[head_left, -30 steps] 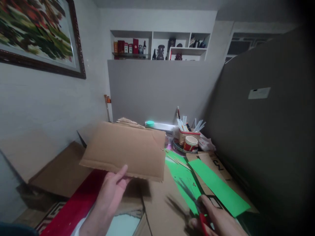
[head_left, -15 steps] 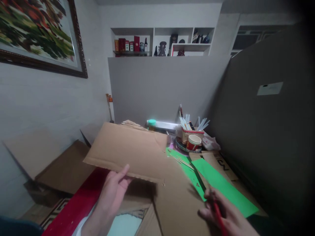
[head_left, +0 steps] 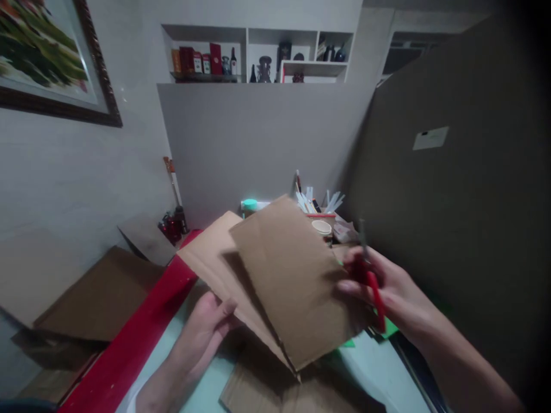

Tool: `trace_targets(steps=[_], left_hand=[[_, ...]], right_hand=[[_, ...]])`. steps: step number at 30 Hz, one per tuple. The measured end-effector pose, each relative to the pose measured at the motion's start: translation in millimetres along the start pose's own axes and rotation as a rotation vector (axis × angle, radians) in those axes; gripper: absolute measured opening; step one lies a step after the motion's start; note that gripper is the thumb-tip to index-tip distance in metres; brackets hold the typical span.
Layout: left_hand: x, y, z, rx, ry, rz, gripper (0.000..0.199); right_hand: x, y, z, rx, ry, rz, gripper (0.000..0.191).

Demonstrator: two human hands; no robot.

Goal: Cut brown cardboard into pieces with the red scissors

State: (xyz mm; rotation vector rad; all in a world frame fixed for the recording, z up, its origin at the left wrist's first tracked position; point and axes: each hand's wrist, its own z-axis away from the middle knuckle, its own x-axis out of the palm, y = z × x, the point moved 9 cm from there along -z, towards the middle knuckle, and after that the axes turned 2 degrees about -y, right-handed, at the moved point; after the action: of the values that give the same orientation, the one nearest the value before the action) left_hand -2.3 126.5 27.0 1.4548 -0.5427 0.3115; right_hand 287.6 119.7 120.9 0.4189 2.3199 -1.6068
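My left hand point(head_left: 209, 327) grips the near edge of a light brown cardboard panel point(head_left: 215, 246), thumb on top. A darker cardboard panel point(head_left: 293, 281) overlaps it on the right, tilted up; the two meet near the bottom corner, but I cannot tell whether they are joined. My right hand point(head_left: 387, 287) is closed around red-handled scissors point(head_left: 376, 301), their blade pointing up. Its fingers also reach the right edge of the darker panel and seem to hold it. Beneath both panels lies more cardboard point(head_left: 262, 381) on the pale tabletop point(head_left: 167, 344).
A red strip point(head_left: 129, 332) runs along the table's left side, beside an open cardboard box point(head_left: 94, 292). Behind the panels stand a paper cup point(head_left: 321, 228), a container of white sticks point(head_left: 322, 216) and a turquoise lid point(head_left: 249, 203). Grey partitions point(head_left: 267, 137) close off the back and right.
The darker cardboard has been lifted from the table and tilted over the lighter panel. My right hand has risen to its edge with the scissors. The view has shifted right.
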Motion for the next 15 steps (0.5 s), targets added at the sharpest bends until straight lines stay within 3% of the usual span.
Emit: trace_targets(steps=[2,5,10,15], left_hand=[[5.1,-6,3,-0.035,-0.040,-0.014,0.048],[8.3,-11,7,-0.062,-0.060,-0.031,0.045],[8.0,-9,13,-0.054,-0.035,-0.045,0.041],[6.4,-12,16,-0.095,-0.012,-0.021,0.043]], right_hand=[[25,-12,-18,-0.036,-0.102,-0.002,0.036],[42,-18,-31,-0.074,-0.153,0.043,0.029],[53,-34,-36,-0.133,-0.150,0.151,0.020],[59,-40,-37,-0.146,-0.130,0.114,0.021]])
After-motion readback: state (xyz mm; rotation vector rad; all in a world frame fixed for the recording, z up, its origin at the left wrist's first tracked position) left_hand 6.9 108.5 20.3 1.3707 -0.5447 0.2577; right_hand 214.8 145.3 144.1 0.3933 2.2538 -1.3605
